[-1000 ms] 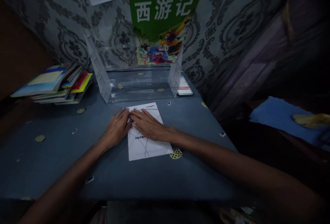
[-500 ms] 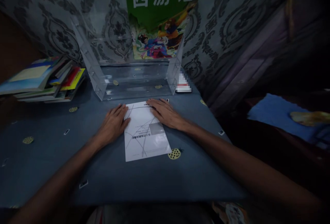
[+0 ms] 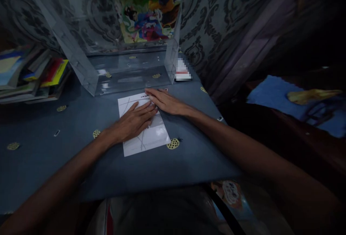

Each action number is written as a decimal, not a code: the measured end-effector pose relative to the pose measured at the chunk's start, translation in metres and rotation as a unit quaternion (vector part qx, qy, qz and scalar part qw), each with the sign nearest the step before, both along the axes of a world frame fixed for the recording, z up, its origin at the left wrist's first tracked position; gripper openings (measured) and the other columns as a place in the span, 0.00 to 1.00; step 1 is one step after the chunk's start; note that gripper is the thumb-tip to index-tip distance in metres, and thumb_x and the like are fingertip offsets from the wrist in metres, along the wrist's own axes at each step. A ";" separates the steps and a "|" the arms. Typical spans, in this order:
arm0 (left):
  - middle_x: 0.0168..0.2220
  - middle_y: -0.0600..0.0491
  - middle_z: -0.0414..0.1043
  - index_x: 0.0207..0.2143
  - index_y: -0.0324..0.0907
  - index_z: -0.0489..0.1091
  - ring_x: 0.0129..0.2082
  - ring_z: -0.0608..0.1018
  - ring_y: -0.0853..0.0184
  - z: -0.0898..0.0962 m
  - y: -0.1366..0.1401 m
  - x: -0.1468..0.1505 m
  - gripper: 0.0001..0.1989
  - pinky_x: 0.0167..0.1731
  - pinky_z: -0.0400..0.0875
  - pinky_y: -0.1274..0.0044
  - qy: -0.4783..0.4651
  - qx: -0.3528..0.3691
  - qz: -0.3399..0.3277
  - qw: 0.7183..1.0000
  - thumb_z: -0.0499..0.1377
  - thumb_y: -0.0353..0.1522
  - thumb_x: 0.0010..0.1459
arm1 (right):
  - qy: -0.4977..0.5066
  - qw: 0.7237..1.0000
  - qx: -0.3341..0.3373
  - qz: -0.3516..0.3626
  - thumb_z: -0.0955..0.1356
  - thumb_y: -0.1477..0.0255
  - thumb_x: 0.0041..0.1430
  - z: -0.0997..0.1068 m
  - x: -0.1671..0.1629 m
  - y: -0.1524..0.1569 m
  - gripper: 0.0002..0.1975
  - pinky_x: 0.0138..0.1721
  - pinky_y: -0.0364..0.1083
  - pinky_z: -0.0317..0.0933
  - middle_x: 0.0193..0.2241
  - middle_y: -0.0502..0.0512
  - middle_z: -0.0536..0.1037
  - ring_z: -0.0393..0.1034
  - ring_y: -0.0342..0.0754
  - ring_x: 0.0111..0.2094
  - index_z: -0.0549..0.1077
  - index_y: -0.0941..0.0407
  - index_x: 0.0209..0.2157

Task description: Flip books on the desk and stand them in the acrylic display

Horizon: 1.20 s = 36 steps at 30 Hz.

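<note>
A white printed booklet or sheet [image 3: 159,136] lies flat on the dark blue tablecloth [image 3: 89,166]; whether it has several pages I cannot tell. My left hand [image 3: 135,121] rests across its middle, fingers stretched out toward the upper right and covering much of the print. At the paper's top right corner lies my right hand [image 3: 166,102], fingers extended and flat, partly on the paper and partly over the cloth. The fingertips of both hands come close together near that corner.
Behind the paper stands a clear plastic rack [image 3: 88,76], with a colourful green poster [image 3: 151,18] on the wall beyond. Stacked books [image 3: 35,72] lie at the left. A small white item, blurred out [image 3: 183,72], sits right of the rack. A blue cloth [image 3: 270,91] is at far right.
My left hand has moved from the paper's left edge rightward onto its middle. My right hand stays at the top right corner. The view has tilted down and shifted slightly right.
</note>
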<state>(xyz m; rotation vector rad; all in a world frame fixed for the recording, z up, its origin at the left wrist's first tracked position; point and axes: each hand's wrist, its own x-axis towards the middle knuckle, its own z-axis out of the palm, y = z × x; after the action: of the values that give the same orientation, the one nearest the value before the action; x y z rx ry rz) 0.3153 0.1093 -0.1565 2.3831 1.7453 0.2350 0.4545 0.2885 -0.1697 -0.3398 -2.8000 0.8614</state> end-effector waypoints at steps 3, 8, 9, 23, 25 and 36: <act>0.71 0.48 0.58 0.70 0.45 0.56 0.74 0.53 0.61 0.000 -0.012 0.019 0.24 0.72 0.44 0.55 -0.025 -0.003 -0.073 0.997 0.41 0.36 0.76 | -0.006 1.000 0.015 0.008 0.54 0.60 0.75 -0.005 -0.001 -0.001 0.30 0.71 0.63 0.42 0.68 0.63 0.65 0.58 0.56 0.69 0.57 0.61 0.70; 0.69 0.53 0.62 0.69 0.48 0.58 0.72 0.58 0.64 0.011 -0.039 0.044 0.23 0.74 0.41 0.58 -0.063 -0.022 -0.123 0.990 0.45 0.34 0.75 | 0.000 1.000 0.029 0.005 0.55 0.58 0.74 -0.006 0.001 -0.006 0.31 0.72 0.64 0.40 0.70 0.62 0.61 0.55 0.57 0.70 0.57 0.59 0.70; 0.69 0.53 0.62 0.69 0.49 0.58 0.72 0.58 0.64 0.012 -0.040 0.044 0.23 0.74 0.42 0.58 -0.068 -0.024 -0.124 0.990 0.45 0.34 0.75 | 0.000 0.999 0.034 0.004 0.55 0.58 0.75 -0.006 0.001 -0.008 0.31 0.72 0.64 0.40 0.70 0.61 0.61 0.54 0.57 0.71 0.57 0.59 0.70; 0.64 0.48 0.70 0.62 0.43 0.69 0.66 0.70 0.60 -0.004 -0.017 -0.091 0.23 0.68 0.58 0.58 -0.094 0.055 0.130 0.986 0.44 0.38 0.73 | 0.045 0.975 0.194 0.100 0.59 0.77 0.71 -0.006 -0.016 -0.029 0.20 0.70 0.68 0.43 0.64 0.65 0.71 0.60 0.57 0.68 0.72 0.58 0.59; 0.64 0.47 0.70 0.63 0.42 0.68 0.66 0.70 0.60 -0.005 -0.017 -0.090 0.23 0.68 0.58 0.59 -0.101 0.055 0.132 0.985 0.45 0.37 0.72 | 0.059 0.967 0.191 0.157 0.59 0.79 0.70 -0.006 -0.028 -0.044 0.20 0.69 0.66 0.48 0.62 0.63 0.74 0.63 0.55 0.66 0.72 0.57 0.58; 0.64 0.49 0.70 0.62 0.43 0.68 0.66 0.70 0.61 -0.009 -0.017 -0.093 0.22 0.68 0.57 0.58 -0.113 0.060 0.114 0.985 0.46 0.32 0.70 | 0.045 0.938 0.114 0.323 0.55 0.69 0.78 -0.006 0.012 -0.126 0.23 0.73 0.55 0.46 0.69 0.61 0.63 0.49 0.49 0.73 0.63 0.63 0.67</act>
<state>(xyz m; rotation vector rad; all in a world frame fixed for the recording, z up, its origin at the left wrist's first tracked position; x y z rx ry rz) 0.2220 0.0919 -0.1658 2.1281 1.9384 0.6336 0.4669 0.1629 -0.1758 0.6736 -2.8985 0.6109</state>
